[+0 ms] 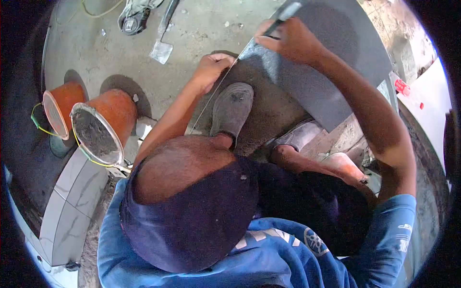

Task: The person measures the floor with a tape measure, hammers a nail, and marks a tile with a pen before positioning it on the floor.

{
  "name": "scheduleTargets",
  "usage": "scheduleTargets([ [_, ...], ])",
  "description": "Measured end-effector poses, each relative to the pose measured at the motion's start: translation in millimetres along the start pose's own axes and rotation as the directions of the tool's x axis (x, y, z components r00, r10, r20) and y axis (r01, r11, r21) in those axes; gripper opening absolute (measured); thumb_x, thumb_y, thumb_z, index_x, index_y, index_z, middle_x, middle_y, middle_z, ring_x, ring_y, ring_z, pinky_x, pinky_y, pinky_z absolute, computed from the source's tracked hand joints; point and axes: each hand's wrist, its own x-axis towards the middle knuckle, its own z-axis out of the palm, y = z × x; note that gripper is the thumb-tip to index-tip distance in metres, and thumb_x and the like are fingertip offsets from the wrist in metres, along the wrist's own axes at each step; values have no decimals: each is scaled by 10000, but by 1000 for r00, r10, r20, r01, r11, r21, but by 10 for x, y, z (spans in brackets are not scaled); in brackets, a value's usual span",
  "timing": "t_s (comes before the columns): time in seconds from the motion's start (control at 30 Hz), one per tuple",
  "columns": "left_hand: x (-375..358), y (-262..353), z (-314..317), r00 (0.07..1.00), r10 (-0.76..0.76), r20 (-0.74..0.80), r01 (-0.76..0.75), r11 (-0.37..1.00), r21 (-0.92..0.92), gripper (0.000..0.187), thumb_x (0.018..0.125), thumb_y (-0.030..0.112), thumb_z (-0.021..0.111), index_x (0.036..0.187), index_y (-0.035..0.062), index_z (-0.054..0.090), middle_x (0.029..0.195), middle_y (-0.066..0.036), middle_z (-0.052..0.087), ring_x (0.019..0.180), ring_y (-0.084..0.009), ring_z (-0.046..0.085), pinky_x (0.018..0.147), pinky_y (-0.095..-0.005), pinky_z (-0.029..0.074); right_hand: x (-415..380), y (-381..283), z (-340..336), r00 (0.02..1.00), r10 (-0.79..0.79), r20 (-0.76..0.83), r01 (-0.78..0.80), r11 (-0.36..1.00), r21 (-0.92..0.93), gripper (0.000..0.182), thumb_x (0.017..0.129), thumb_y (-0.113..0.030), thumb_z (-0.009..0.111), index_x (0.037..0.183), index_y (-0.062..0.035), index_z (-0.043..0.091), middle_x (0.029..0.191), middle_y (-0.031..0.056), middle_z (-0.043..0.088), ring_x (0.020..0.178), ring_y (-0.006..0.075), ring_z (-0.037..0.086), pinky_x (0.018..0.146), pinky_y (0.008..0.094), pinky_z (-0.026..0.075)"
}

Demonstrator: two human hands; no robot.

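My left hand [213, 71] is closed in a pinch at a thin pale line [207, 104], like a cord or narrow strip, beside the edge of a dark grey slab [319, 72]. Its fingertips partly hide what they grip. My right hand [290, 42] is wrapped round a dark-handled tool [287, 13] with a pale end, smeared by motion, over the slab's upper left edge. I cannot make out the tool's kind. Between the hands, the thin line runs along the slab's edge. A light, shiny patch shows on the slab below my right hand.
Two orange buckets [120, 110] [74, 98] stand at left, the nearer holding grey material. A flat-bladed trowel [162, 52] and a dark rounded device [134, 20] lie on the concrete floor. My shoe [232, 108] is close below the left hand. A red-labelled bottle [402, 87] lies at right.
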Motion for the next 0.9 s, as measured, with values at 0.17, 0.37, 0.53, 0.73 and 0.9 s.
scheduleTargets([
  [0.17, -97, 124, -94, 993, 103, -54, -86, 964, 250, 186, 856, 167, 595, 919, 0, 648, 893, -45, 643, 824, -105, 553, 786, -245, 416, -790, 414, -433, 996, 66, -60, -60, 994, 96, 295, 827, -278, 643, 952, -11, 637, 856, 62, 634, 786, 108, 554, 726, 278, 460],
  [0.37, -210, 676, -76, 971, 240, -8, -163, 686, 709, 259, 865, 205, 584, 1009, -4, 635, 918, -39, 642, 869, -112, 563, 806, -252, 433, -1995, 648, -620, 713, 408, -571, -225, 903, 365, 208, 824, -219, 647, 920, -35, 652, 797, 41, 627, 713, 88, 538, 652, 239, 442],
  [0.53, -264, 1272, 317, 971, 160, 176, -233, 491, 839, 234, 879, 153, 561, 1045, -8, 594, 993, -57, 626, 955, -127, 554, 877, -265, 412, -2957, 862, 122, 171, 740, -650, -330, 665, 670, 161, 782, -169, 682, 848, -28, 641, 744, 9, 600, 655, 88, 506, 594, 228, 412],
  [0.73, -124, 1679, 1095, 901, 32, 432, -425, 260, 867, 148, 863, 107, 568, 968, 5, 592, 838, 0, 581, 723, -58, 505, 679, -218, 419, -3400, 927, 1199, -13, 883, -469, -189, 458, 868, 161, 769, -139, 692, 859, -45, 597, 756, -9, 564, 666, 66, 478, 591, 218, 399],
  [0.9, 119, 1817, 1558, 874, -61, 482, -469, 152, 870, 162, 869, 116, 567, 995, 15, 574, 862, -6, 572, 770, -74, 503, 722, -229, 411, -3416, 1025, 1631, -70, 911, -406, -74, 401, 913, 151, 771, -132, 685, 851, -30, 608, 769, 12, 604, 692, 64, 520, 631, 211, 423],
])
